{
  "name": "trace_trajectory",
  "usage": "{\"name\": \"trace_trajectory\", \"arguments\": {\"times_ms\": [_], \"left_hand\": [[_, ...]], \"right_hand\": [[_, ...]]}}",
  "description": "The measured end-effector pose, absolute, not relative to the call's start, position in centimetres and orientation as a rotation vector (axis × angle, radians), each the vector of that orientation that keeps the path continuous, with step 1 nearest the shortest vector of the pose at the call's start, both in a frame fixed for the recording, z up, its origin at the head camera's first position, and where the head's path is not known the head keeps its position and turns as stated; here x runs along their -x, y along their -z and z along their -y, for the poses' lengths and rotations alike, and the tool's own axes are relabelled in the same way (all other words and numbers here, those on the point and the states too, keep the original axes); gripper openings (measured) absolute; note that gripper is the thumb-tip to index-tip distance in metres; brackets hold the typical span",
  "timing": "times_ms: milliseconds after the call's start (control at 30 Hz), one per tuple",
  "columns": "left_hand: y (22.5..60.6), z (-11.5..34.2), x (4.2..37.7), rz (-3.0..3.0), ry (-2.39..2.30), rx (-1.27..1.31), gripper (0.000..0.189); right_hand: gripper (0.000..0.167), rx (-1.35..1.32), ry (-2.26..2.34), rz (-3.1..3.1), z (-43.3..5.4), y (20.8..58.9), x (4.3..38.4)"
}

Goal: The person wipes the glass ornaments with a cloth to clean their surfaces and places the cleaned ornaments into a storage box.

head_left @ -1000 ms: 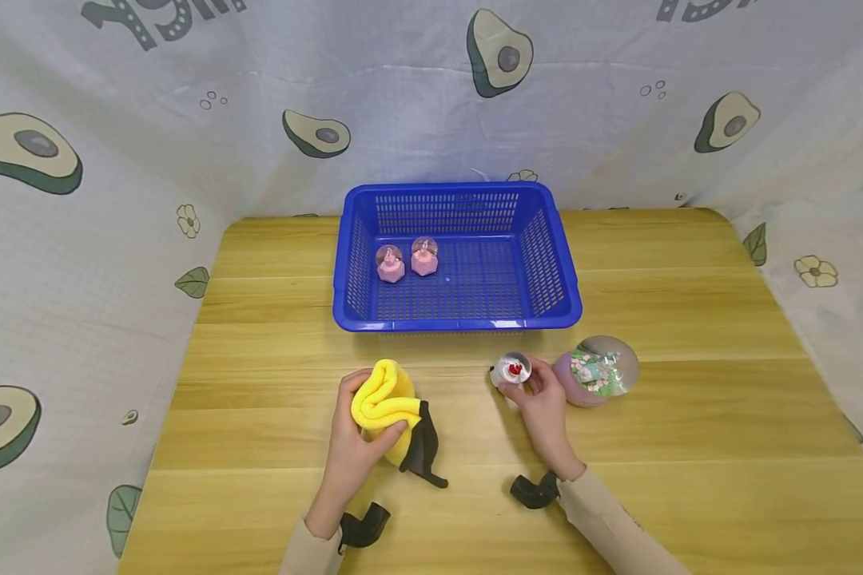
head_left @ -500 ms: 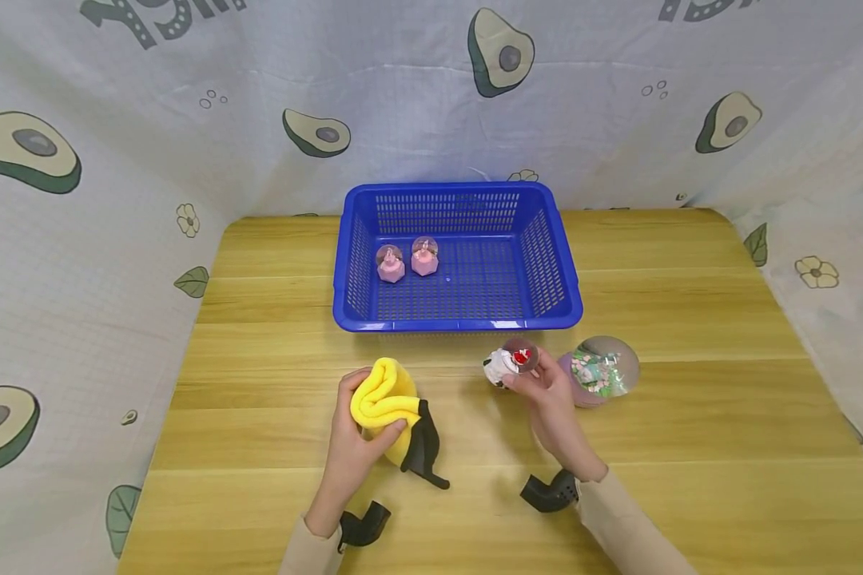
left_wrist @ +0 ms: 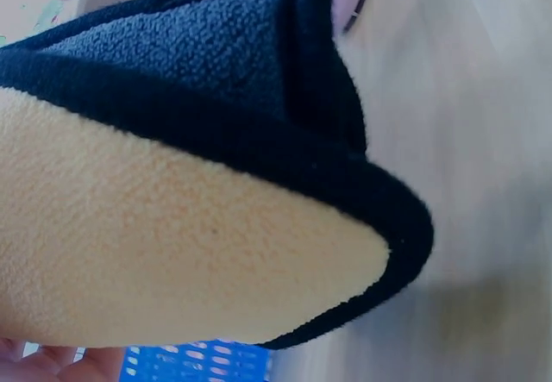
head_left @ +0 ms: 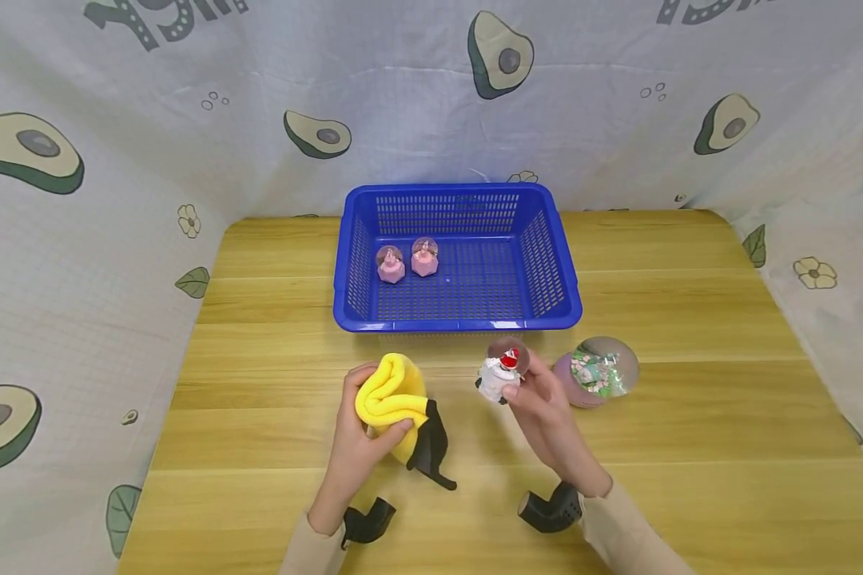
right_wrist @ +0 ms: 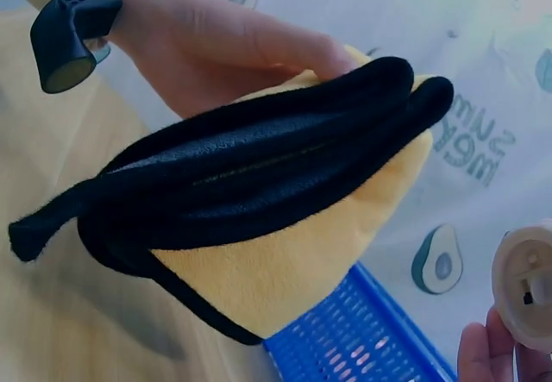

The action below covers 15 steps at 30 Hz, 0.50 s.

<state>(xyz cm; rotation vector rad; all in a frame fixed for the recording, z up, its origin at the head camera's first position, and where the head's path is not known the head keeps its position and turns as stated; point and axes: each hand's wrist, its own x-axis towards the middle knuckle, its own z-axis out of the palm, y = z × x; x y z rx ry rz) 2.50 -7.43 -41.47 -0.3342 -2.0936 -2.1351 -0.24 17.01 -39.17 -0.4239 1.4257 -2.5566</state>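
My left hand [head_left: 352,451] grips a folded yellow cloth [head_left: 391,399] with a dark grey reverse and black edging; the cloth [left_wrist: 190,227] fills most of the left wrist view. A small snow globe [head_left: 502,369], with a white base and a red-and-white figure inside, is held between the thumb and fingers of my right hand [head_left: 554,419], above the table. Its round underside [right_wrist: 528,283] shows at the right edge of the right wrist view. Cloth and globe are apart. Just right of that hand, a larger snow globe [head_left: 597,371] with a pink base lies tilted on its side.
A blue plastic basket [head_left: 460,325] stands at the back of the wooden table [head_left: 252,383]. Inside its left part sit two small pink-based snow globes [head_left: 391,265]. Behind hangs a white curtain [head_left: 417,104] printed with avocados. Black wrist mounts [head_left: 550,509] stick out below the hands.
My right hand has raised the small snow globe off the table and turned it more upright, then shifted it slightly left. The left hand with the cloth has moved slightly right.
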Motion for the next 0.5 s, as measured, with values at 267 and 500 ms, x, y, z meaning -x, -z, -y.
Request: {"name": "trace_trajectory", "arguments": {"times_ms": [267,500], "left_hand": [[40.7,6.9,-2.0,2.08,2.164,0.475,0.065],[40.3,6.5,-1.9,2.079,2.166,0.548,0.066]], "right_hand": [[0.045,0.482,2.495,-1.494,-16.8,38.7,0.0],[0.043,0.51,2.502,-1.526,-16.5,38.2,0.0]]}}
